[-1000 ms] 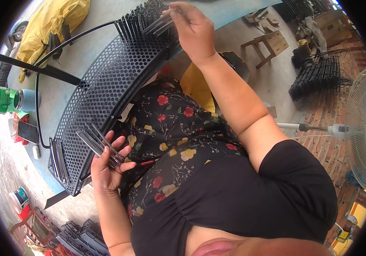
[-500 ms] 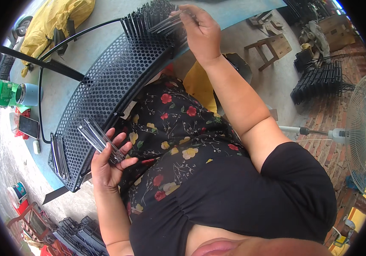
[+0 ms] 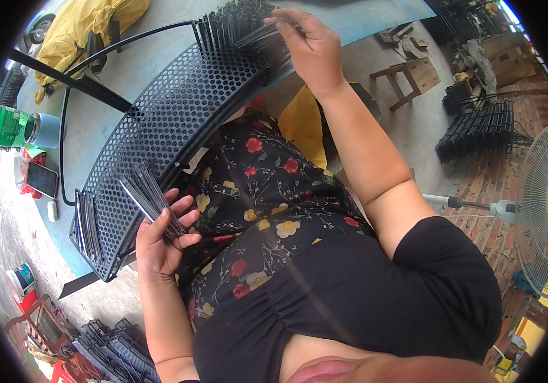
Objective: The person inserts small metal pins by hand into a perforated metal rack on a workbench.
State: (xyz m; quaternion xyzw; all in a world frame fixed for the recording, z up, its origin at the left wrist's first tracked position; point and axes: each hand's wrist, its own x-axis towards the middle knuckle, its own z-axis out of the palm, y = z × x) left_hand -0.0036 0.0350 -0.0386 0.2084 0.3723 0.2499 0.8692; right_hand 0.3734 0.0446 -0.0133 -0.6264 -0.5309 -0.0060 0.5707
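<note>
The left hand [image 3: 161, 246] lies palm up, fingers loosely curled around a bundle of thin dark strips [image 3: 145, 195]; the thumb across them probably stops them spreading. Their ends project beyond the fingertips over the curved mesh panel [image 3: 159, 118]; whether they touch it cannot be told. The right hand [image 3: 315, 51] pinches some slim strips [image 3: 256, 37] near one end, seemingly leaving the rest unobstructed beside the upright cluster [image 3: 226, 29] just left of it. Left of the left hand, another strip group [image 3: 87, 226] lies on the panel, likely for easy reach.
</note>
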